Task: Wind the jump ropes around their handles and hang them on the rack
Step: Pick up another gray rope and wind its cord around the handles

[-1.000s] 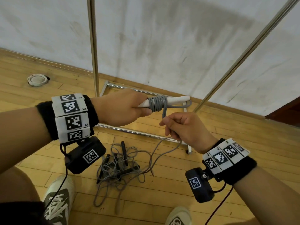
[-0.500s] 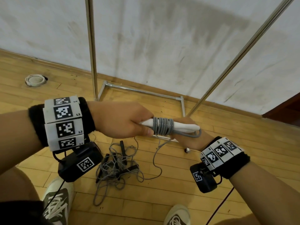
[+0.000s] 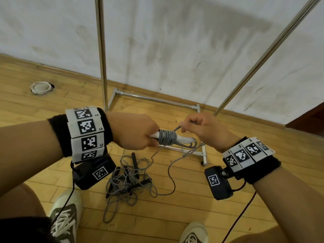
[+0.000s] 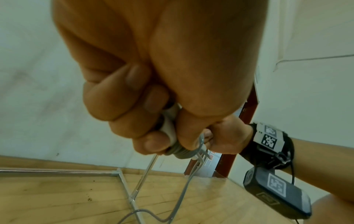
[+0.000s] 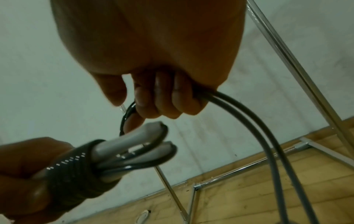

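While the left hand (image 3: 135, 132) gripped the white handles (image 3: 182, 139), the right hand (image 3: 201, 128) pinched the grey rope (image 3: 167, 136) just above them; each loop needed pulling snug beside the last.

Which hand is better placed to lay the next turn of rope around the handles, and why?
The right hand. It already pinches the loose grey rope just above the coil, while the left hand grips the white handles, so it probably should only steady them.
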Demonstrator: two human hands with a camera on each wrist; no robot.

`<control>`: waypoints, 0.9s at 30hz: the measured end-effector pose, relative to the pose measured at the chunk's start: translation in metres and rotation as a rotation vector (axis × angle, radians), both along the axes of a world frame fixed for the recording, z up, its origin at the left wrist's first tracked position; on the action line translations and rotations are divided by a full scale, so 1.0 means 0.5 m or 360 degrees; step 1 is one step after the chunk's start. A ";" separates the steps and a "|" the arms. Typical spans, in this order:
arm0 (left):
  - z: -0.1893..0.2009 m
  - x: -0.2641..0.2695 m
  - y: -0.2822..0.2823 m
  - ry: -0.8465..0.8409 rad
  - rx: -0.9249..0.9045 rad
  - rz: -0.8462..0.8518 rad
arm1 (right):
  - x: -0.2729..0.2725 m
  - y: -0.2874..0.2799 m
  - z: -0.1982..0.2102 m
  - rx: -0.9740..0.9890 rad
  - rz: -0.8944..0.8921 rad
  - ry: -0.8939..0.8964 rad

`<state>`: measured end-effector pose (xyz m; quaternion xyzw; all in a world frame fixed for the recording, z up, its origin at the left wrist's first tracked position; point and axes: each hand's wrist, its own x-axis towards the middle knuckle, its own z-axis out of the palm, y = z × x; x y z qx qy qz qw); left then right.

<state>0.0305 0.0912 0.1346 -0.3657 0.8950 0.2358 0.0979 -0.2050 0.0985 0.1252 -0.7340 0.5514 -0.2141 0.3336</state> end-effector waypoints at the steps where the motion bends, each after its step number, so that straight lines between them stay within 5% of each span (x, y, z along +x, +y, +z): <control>1: -0.001 -0.001 -0.004 -0.0023 -0.0016 0.0012 | 0.004 0.001 0.005 0.0067 -0.0072 -0.0046; 6: -0.011 -0.010 -0.006 -0.0112 -0.0130 0.0067 | 0.021 0.011 0.010 0.0147 -0.0180 -0.0159; 15: -0.005 0.005 -0.033 0.0197 -0.0389 0.0297 | 0.023 0.029 0.022 0.0141 -0.0138 -0.0525; 22: 0.003 0.009 -0.031 0.0591 -0.0256 0.0416 | 0.028 0.042 -0.008 -0.0021 -0.0181 -0.0672; 27: 0.018 0.012 -0.018 0.0701 -0.0092 0.0429 | 0.025 0.049 -0.028 0.0174 -0.0116 -0.0609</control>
